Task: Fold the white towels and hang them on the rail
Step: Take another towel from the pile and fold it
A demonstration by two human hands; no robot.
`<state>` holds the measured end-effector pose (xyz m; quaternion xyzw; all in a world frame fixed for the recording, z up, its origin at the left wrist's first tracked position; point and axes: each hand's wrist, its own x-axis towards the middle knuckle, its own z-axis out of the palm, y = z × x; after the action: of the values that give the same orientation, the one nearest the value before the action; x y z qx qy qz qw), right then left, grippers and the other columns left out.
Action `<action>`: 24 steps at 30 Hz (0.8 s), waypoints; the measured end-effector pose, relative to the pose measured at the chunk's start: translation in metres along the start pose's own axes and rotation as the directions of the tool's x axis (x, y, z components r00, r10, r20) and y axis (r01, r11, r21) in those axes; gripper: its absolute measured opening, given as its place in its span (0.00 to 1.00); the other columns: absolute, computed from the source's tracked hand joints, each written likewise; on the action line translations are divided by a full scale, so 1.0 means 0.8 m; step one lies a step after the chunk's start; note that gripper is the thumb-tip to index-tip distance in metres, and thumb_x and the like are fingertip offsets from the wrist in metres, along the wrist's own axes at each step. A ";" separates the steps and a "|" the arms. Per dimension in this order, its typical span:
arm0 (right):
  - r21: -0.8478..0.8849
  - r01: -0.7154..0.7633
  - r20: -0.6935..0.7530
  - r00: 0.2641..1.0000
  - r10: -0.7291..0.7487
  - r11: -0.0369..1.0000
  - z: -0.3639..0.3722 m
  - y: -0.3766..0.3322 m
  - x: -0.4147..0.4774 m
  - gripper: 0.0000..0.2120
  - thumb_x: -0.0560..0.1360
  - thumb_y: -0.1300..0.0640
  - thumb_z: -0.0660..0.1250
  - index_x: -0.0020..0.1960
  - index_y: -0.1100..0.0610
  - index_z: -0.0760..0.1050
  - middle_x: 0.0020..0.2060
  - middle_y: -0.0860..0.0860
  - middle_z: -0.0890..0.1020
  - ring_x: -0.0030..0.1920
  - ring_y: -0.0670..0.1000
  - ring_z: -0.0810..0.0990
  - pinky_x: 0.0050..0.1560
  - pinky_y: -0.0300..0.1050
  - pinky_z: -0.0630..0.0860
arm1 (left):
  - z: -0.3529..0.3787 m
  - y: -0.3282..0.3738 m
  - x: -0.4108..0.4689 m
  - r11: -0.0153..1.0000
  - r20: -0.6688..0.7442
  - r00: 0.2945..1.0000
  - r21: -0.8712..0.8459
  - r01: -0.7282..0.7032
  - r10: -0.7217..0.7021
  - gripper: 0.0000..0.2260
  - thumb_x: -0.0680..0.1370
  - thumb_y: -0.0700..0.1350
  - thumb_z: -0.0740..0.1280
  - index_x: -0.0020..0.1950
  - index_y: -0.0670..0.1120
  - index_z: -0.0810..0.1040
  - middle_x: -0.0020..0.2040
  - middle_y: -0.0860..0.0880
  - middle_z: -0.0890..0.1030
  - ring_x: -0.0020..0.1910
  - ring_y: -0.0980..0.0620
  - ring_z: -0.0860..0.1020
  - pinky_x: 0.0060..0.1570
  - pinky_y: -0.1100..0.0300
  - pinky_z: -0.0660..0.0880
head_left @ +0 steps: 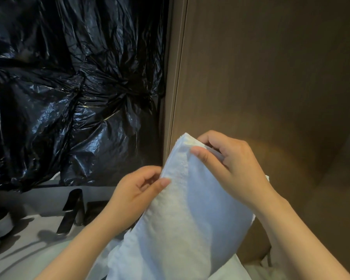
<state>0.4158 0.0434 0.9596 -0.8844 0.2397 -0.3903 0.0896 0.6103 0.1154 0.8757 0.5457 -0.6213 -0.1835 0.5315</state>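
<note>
White terry towel (192,215), held upright at lower centre of the frame, appears soft, light and limp, pinched at its hemmed edge by the left hand (137,190) and at its top corner by the right hand (228,156), judged the soundest holds.

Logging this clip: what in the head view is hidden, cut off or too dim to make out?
- The rail: nowhere in the head view.
- white towel: lower end cut off by the bottom edge; its own folds hide the layers.
- right hand: fingertips hidden behind the towel's top corner.
- black plastic sheet: covers whatever lies behind it.
- dark objects, lower left: too dim to identify.
</note>
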 end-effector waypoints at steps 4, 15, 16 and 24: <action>0.029 -0.004 -0.025 1.000 0.005 1.000 0.002 0.002 0.003 0.08 0.78 0.43 0.61 0.44 0.45 0.73 0.35 0.37 0.74 0.40 0.42 0.77 0.38 0.30 0.69 | -0.001 -0.037 -0.006 0.996 0.014 1.000 0.089 -0.020 0.019 0.16 0.78 0.58 0.64 0.43 0.47 0.79 0.41 0.51 0.77 0.41 0.52 0.77 0.43 0.61 0.73; 0.111 -0.160 -0.167 0.970 0.177 0.981 0.022 0.041 -0.017 0.11 0.79 0.45 0.60 0.40 0.47 0.71 0.34 0.39 0.75 0.36 0.42 0.75 0.35 0.27 0.68 | -0.023 -0.046 0.007 0.968 0.009 0.995 0.230 -0.100 0.101 0.11 0.80 0.58 0.60 0.39 0.57 0.72 0.34 0.59 0.75 0.33 0.58 0.74 0.33 0.70 0.68; 0.126 -0.205 -0.172 0.959 0.225 0.971 0.026 0.048 -0.025 0.12 0.79 0.44 0.60 0.40 0.48 0.71 0.34 0.40 0.76 0.36 0.41 0.75 0.35 0.26 0.68 | -0.025 -0.044 0.008 0.964 0.029 0.995 0.245 -0.102 0.098 0.11 0.79 0.59 0.60 0.40 0.57 0.73 0.35 0.58 0.76 0.35 0.58 0.75 0.34 0.70 0.68; 0.182 -0.496 -0.030 0.860 0.509 0.849 0.066 0.108 -0.140 0.18 0.81 0.49 0.61 0.34 0.53 0.68 0.28 0.44 0.72 0.29 0.41 0.69 0.31 0.32 0.66 | 0.033 -0.088 -0.016 0.936 0.316 0.936 0.350 0.035 -0.153 0.13 0.79 0.58 0.61 0.43 0.52 0.78 0.40 0.57 0.79 0.40 0.61 0.76 0.40 0.68 0.72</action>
<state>0.3591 0.0217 0.8214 -0.7645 0.4320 -0.4059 0.2535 0.6194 0.0937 0.8031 0.6189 -0.6982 -0.1903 0.3053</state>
